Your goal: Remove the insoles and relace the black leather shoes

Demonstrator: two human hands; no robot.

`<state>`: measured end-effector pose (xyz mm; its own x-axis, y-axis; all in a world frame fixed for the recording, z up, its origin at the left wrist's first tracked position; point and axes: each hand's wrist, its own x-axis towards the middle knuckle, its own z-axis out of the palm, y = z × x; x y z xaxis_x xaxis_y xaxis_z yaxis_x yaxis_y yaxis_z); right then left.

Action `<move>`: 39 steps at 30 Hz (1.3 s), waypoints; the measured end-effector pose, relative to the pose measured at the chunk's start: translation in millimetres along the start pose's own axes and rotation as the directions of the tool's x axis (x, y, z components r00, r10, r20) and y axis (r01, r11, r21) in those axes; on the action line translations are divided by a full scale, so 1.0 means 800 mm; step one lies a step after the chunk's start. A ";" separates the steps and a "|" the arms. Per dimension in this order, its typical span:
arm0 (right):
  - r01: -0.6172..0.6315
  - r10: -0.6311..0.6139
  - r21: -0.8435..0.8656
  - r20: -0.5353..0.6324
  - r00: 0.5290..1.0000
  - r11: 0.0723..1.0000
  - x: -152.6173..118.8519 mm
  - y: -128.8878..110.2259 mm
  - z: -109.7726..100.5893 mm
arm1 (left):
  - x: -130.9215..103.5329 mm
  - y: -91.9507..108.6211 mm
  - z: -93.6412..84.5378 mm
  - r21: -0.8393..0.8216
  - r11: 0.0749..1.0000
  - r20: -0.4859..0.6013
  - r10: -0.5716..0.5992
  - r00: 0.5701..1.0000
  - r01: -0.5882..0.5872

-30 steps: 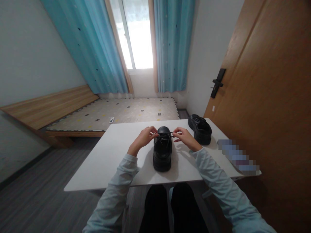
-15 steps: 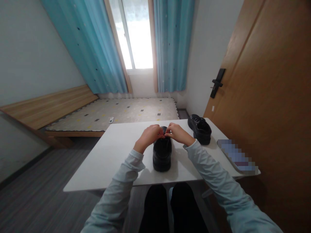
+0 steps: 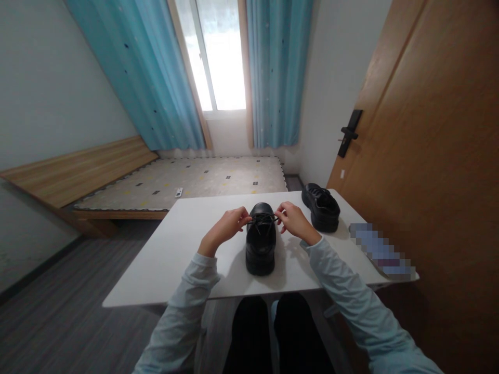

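A black shoe (image 3: 260,254) stands on the white table (image 3: 171,249), its toe pointing away from me. Across its upper runs a black shoelace (image 3: 262,217), looped in the middle with loose ends hanging towards the heel. On the shoe's left side, my left hand (image 3: 233,224) pinches one loop of the lace. My right hand (image 3: 290,218) is closed on the other loop at the right side. Both loops are drawn outwards between my fingers. A second black shoe (image 3: 323,209), also laced, sits near the table's far right corner.
A flat item with a pixelated surface (image 3: 382,254) lies at the table's right edge, beside the wooden door (image 3: 436,130). Behind the table is a bed (image 3: 210,179) with a white remote (image 3: 179,192) on it. My legs are under the table's near edge.
My hands have moved apart from the middle of the shoe to either side, pulling the shoelace loops outwards. The lace knot and toe now show. Both shoes stay put.
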<state>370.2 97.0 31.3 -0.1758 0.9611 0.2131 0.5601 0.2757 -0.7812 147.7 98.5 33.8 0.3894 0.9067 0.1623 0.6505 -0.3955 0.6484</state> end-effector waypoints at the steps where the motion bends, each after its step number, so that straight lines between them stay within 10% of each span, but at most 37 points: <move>1: -0.004 0.005 0.037 -0.012 1.000 0.999 -0.002 0.004 0.001 | -0.002 -0.002 0.002 -0.038 0.999 -0.009 0.001 1.000 -0.001; 7: -0.041 0.054 0.206 -0.062 0.997 0.978 -0.015 0.019 0.007 | -0.008 -0.004 0.003 -0.243 0.969 -0.009 -0.048 0.999 0.044; 13: -0.051 0.057 0.246 -0.017 0.998 0.968 -0.019 0.025 0.011 | -0.008 -0.006 0.004 -0.041 0.999 0.005 -0.005 1.000 0.005; 23: 0.449 -0.480 -0.219 -0.119 0.869 0.867 -0.023 -0.001 0.000 | -0.007 0.023 0.001 0.304 0.880 -0.187 0.431 0.883 -0.365; 30: 0.247 -0.278 -0.450 -0.004 0.960 0.858 -0.003 -0.027 0.004 | 0.009 0.053 0.008 0.574 0.799 -0.121 0.300 0.946 -0.179; 39: 0.199 -0.209 -0.432 0.027 0.978 0.879 0.003 -0.028 0.008 | 0.007 0.040 0.007 0.394 0.903 -0.062 0.211 0.975 -0.171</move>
<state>351.8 93.3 45.4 -0.3103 0.8815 0.3558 0.8074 0.4420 -0.3909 174.4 90.4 51.5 0.4771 0.8099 0.3413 0.7779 -0.5699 0.2648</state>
